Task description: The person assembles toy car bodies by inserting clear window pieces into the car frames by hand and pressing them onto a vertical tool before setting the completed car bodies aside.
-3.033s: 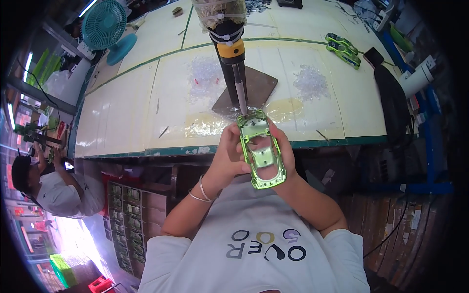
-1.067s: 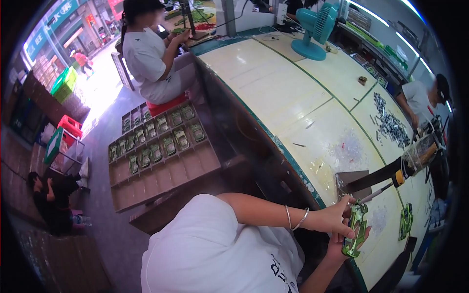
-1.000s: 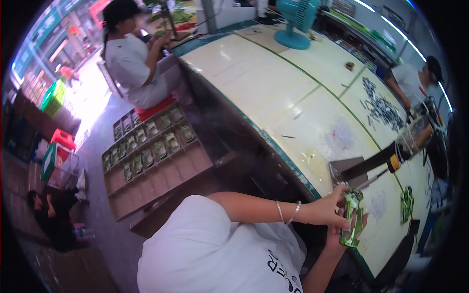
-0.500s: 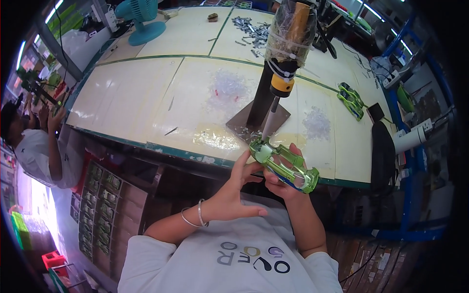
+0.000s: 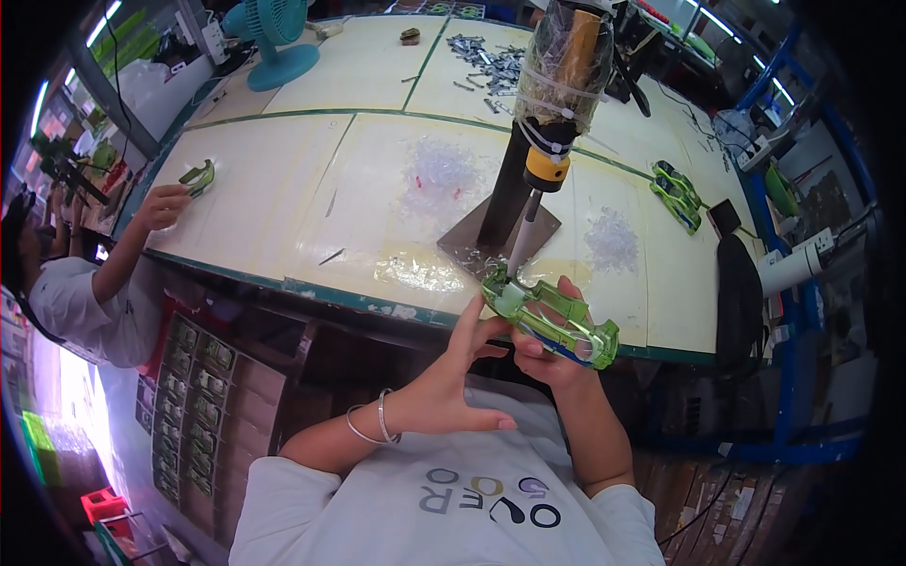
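Observation:
Under the tip of a mounted electric screwdriver (image 5: 545,172) is a green, see-through toy car body shell (image 5: 566,324), tilted at the table's front edge. My right hand (image 5: 557,366) is closed around its near underside, with fingertips showing through the frame. My left hand (image 5: 448,382) is open, its thumb spread wide and its fingers stretched up to the shell's left end. The index fingertip seems to touch the shell; the other fingertips are partly hidden. The screwdriver's pale shaft (image 5: 525,236) meets the left end of the shell.
A metal stand (image 5: 500,179) on a square base holds the screwdriver. Clear plastic bits (image 5: 442,174) lie in piles. Grey parts (image 5: 486,61) and another green shell (image 5: 677,196) lie farther back. At left, a co-worker's hand (image 5: 162,206) holds a green piece; below is a tray (image 5: 250,396) of shells.
The co-worker's arm has reached over the table's left side, with a green piece in the hand. My hands and the shell have hardly moved.

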Demonstrator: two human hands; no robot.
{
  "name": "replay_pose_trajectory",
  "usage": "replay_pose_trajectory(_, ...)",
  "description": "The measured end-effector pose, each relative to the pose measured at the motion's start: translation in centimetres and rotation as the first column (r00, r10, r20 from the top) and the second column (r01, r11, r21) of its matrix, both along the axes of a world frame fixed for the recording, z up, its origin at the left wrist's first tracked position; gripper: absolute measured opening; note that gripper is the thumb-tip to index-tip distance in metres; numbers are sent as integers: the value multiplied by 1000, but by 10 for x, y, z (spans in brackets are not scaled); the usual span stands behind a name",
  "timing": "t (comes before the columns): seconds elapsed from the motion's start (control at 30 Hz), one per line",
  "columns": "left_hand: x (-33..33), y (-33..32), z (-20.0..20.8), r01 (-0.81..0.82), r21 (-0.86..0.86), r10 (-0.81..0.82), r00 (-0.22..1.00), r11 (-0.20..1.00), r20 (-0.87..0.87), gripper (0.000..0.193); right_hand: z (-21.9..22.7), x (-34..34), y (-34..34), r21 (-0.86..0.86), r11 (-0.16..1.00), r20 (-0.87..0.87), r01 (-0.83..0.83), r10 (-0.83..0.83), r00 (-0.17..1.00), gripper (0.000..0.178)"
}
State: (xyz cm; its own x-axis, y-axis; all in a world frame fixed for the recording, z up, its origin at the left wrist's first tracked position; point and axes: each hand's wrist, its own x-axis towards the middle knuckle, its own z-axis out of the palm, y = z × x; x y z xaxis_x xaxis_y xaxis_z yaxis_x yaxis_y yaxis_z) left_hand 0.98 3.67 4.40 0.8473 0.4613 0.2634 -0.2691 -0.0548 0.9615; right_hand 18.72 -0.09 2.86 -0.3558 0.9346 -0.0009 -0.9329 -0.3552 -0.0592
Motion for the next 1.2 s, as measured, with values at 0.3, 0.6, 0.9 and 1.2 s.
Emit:
replay_pose_trajectory(0.3,0,1,2,12,10,-12,1000,1000,0,117,0,2,4,86,995,-43,-57,61,997,54)
replay_pose_trajectory(0.6,-6,1,1,8,-67,-10,1000,998,-27,111,11,-2,1,-87,996,2,-36,36,999,60)
replay_pose_trajectory(0.9,-26,0,57,-236,184,172,936,954,309,35,1,28,-54,-268,949,218,169,-111,970,49)
replay_pose_trajectory(1.2,1,-24,130,232,135,-254,630,963,734,9,-9,197,-82,588,731,484,346,26,-875,48)
